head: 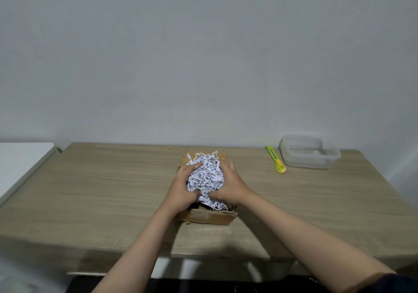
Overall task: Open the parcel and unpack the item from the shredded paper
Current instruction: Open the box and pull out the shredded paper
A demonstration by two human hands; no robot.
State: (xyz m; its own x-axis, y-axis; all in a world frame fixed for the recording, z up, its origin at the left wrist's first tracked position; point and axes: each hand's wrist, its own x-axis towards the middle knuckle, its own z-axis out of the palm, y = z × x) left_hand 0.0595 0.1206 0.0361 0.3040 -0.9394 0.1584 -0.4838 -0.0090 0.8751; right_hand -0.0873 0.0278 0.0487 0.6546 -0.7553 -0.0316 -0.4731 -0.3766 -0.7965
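1. Two hands cupped one clump of shredded paper (205, 177) over the open cardboard parcel (210, 218): the left hand (184, 188) curled round its nine o'clock side, the right hand (230, 186) round its three o'clock side, fingers dug into the strips and thumbs close together at the six o'clock edge.
2. The shreds looked very light, soft and springy. By my judgement they would compress under a squeeze, shed loose strips at the edges and slip apart if held only from the top, so a scooping hold from both flanks and underneath suited them best.
3. The item itself was not visible; it lay either inside the clump or deeper in the box, and I could not tell which. Its weight and fragility were unknown, so a gentle squeeze to feel for something firm seemed wiser than a hard clench.
4. The parcel sat near the middle of the wooden table (101, 191), its flaps open; more shreds spilled at twelve o'clock of the hands, over the far flap, and a tail of strips hung at six o'clock above the near wall.
5. At about two o'clock from the parcel, well apart, lay a green and yellow utility knife (276, 159), with a clear plastic container (309, 151) just beside it at its three o'clock.
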